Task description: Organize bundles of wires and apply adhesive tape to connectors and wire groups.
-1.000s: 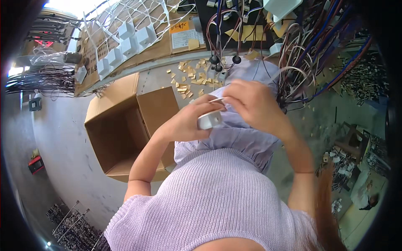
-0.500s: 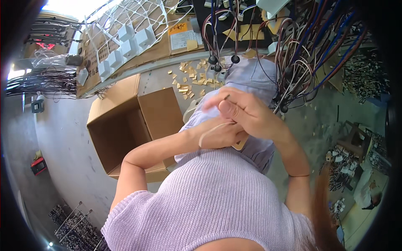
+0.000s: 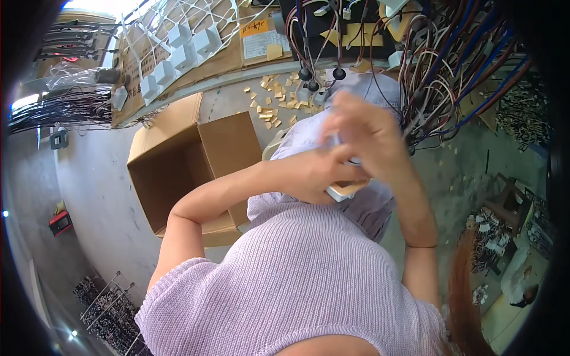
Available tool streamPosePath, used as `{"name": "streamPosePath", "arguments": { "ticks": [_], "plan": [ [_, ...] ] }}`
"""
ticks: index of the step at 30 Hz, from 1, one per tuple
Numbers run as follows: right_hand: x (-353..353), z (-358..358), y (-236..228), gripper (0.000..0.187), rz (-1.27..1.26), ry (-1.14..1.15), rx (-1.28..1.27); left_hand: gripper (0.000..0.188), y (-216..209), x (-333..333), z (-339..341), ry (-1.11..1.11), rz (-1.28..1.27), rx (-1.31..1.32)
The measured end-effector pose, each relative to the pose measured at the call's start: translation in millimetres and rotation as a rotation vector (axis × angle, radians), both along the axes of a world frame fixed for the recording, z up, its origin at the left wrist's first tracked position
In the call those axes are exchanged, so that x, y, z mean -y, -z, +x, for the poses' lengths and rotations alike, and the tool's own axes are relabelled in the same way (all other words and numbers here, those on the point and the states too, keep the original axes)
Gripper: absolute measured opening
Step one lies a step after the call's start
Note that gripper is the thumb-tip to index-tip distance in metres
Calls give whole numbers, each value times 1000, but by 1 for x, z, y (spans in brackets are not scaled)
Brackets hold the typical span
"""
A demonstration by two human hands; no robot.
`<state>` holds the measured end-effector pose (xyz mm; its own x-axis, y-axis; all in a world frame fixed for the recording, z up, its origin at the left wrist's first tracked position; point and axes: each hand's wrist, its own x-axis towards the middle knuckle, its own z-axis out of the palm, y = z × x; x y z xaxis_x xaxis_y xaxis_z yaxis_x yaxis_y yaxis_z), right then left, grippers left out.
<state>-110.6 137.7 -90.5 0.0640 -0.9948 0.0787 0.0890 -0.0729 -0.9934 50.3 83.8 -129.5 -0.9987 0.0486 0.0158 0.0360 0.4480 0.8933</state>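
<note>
In front of my lap, my left hand (image 3: 313,175) is closed round a small white plastic housing (image 3: 341,195) with a tan face. Only the housing's lower end shows below my fingers. Just above and to the right, my right hand (image 3: 371,132) is raised with its fingers bent, and motion smears them. Whether that hand holds anything is hidden. It overlaps the left fingers, and I cannot tell if the two touch.
An open cardboard box (image 3: 172,172) stands on the floor to my left. Several white square housings (image 3: 184,56) rest on the workbench (image 3: 237,81) ahead. Bundled wires (image 3: 424,101) hang at the right front. Small tan pieces (image 3: 270,113) lie scattered on the floor.
My left hand has turned, and the white side of the housing now shows below it. My right hand has shifted up and right, its fingers smeared. A pale strip across my left wrist no longer shows.
</note>
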Motion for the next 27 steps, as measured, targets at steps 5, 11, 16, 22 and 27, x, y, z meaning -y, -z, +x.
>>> {"name": "streamPosePath", "arguments": {
  "ticks": [5,11,16,22,27],
  "plan": [
    [-3,-36,-5,31,46,371,-169,52,-28,19,17,-440,285,-194],
    [-6,-21,-5,27,57,200,-83,66,-32,22,18,-689,431,-228],
    [0,-17,-12,18,-175,289,-105,55,-35,26,16,-716,231,-250],
    [2,-20,-14,18,-215,378,-169,51,-39,26,13,-703,187,-239],
    [4,-18,-14,17,-192,350,-185,51,-36,28,12,-683,158,-235]
  ]
}}
